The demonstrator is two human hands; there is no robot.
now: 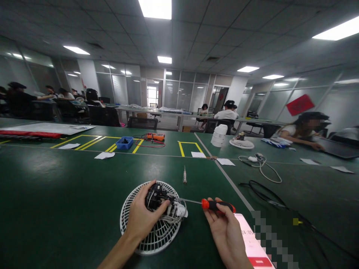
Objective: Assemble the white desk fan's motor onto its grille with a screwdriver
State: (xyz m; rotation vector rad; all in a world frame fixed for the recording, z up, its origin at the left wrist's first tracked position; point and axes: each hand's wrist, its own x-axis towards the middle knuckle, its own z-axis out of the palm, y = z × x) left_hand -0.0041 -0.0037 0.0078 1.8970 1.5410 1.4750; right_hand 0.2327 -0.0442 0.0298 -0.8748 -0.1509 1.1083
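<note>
A white round fan grille (151, 243) lies on the green table with a black fan motor (154, 196) on top of it. My left hand (143, 215) is closed around the motor, thumb toward its right side. Wires and a white plastic piece (181, 210) sit at the motor's right. In my right hand (224, 228) is a screwdriver (218, 205) with a red and black handle, held level. Its shaft points left and its tip reaches the motor's right end; exact contact is too small to tell. Beyond the grille lies a smaller clear-handled screwdriver (184, 175).
A lit phone (252, 243) lies beside my right wrist. Farther off are a blue bin (125, 143), an orange multimeter (156, 137), white stacked parts (219, 135) and another fan grille (241, 144). Cables (263, 194) run along the right. A person (304, 129) sits at the far right.
</note>
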